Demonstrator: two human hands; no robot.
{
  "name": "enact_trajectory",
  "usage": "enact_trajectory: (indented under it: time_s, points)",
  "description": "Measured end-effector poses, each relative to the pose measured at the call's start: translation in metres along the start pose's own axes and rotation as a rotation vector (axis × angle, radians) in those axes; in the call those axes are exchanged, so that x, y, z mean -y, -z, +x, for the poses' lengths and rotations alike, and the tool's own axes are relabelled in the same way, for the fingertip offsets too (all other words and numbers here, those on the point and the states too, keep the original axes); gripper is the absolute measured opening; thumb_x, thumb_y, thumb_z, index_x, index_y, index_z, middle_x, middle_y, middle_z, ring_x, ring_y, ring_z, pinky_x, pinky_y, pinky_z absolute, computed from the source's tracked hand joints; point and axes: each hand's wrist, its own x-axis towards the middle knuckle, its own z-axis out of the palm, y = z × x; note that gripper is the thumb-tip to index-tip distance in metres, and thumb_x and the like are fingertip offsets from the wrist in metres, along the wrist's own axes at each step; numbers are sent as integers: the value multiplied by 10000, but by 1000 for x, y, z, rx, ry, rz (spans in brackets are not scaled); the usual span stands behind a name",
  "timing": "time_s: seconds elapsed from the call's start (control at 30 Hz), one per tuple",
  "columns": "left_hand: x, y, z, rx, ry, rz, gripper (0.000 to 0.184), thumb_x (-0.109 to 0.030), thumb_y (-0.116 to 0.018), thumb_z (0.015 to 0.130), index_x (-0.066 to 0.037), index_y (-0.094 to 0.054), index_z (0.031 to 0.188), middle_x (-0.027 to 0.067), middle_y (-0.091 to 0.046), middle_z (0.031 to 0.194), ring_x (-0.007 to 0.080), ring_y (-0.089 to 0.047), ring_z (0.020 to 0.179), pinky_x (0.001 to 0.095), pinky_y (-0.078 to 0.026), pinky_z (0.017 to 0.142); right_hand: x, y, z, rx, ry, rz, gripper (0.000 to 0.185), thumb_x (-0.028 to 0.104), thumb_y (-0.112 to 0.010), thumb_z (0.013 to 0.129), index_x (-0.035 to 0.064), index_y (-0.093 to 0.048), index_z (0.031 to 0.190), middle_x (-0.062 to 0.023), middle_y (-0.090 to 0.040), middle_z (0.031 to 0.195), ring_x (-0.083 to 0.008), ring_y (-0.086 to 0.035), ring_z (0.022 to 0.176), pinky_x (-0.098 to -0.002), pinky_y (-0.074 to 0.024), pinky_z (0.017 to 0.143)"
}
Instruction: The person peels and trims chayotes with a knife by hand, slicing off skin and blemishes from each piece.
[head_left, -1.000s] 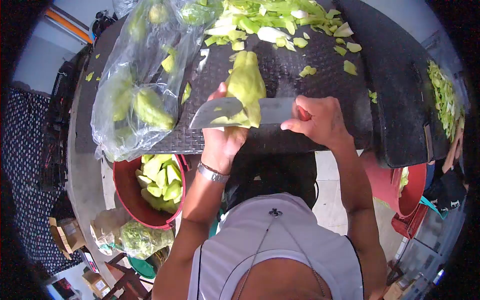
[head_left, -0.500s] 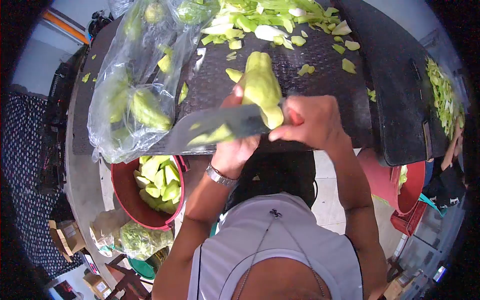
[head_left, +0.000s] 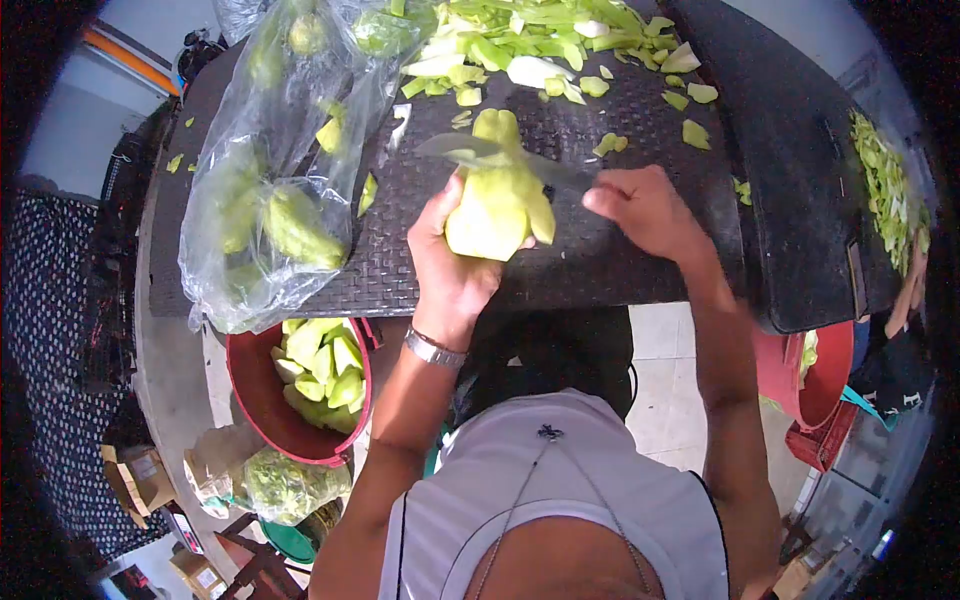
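My left hand is wrapped round the lower left side of a pale green, mostly peeled chayote, held above the front of the dark woven tabletop. A strip hangs along its right side. My right hand is closed round the handle of a broad knife, whose blurred blade points left across the chayote's upper part. Whether the blade is cutting in, I cannot tell. Left of my hands lies a clear plastic bag with several green chayotes inside. The knife handle is mostly hidden by my fingers.
Peelings are heaped at the table's far side. Below the table's front edge stands a red bucket of cut pieces. To the right are a black table with more peelings, another red bucket and another person's arm.
The knife blade has moved from the chayote's near end up to its far part. My left hand has turned the chayote, so its broad near end now shows.
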Motion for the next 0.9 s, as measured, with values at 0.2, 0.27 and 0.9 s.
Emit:
enact_trajectory:
  time_s: [0.2, 0.27, 0.9]
  points:
    - [0, 3, 10, 60, 66, -34, 546, -433, -537, 998, -25, -529, 1362, 200, -647, 1258, 433, -677, 1040, 515, -628, 724, 19, -14, -1, 15, -62, 174, 460, 389, -655, 968, -24, -619, 767, -137, -477, 586, -160, -452, 547, -381, -408, 560]
    - [1, 6, 11, 76, 68, -50, 526, -417, -520, 996, -29, -535, 1352, 188, -653, 1250, 396, -686, 1037, 522, -630, 741, 32, -10, -5, 27, -74, 85, 407, 341, -670, 964, -24, -624, 792, -143, -465, 594, -158, -442, 550, -372, -397, 561]
    - [0, -4, 5, -11, 31, 60, 592, -404, -581, 908, -7, -555, 1347, 203, -679, 1209, 409, -699, 1013, 514, -639, 711, 23, -6, 12, -5, 97, -27, 532, 515, -713, 898, 18, -636, 726, -159, -593, 601, -334, -617, 566, -430, -489, 588]
